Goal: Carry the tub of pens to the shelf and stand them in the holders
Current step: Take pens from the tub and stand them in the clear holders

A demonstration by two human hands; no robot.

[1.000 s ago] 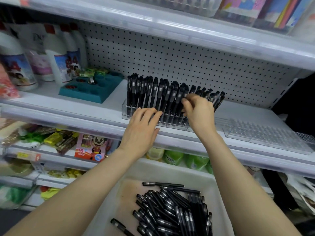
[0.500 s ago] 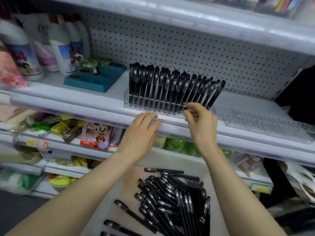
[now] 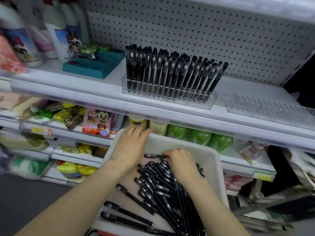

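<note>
Pens [image 3: 158,189] in tub [image 3: 215,165], right hand [image 3: 180,161] pinching one

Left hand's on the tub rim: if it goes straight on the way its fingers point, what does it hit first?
Probably the pale yellow jar, just beyond the far rim of the tub where the left hand rests. Depth is unclear, so the gap between them can't be judged.

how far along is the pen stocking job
Done: the tub is at the shelf, and the first clear holder looks nearly full of upright pens. In hand: the right hand pinches one pen at the pile's far end; the left hand rests on the tub's far rim. Left: a big pile of loose pens in the tub, and the second clear holder is empty.
</note>
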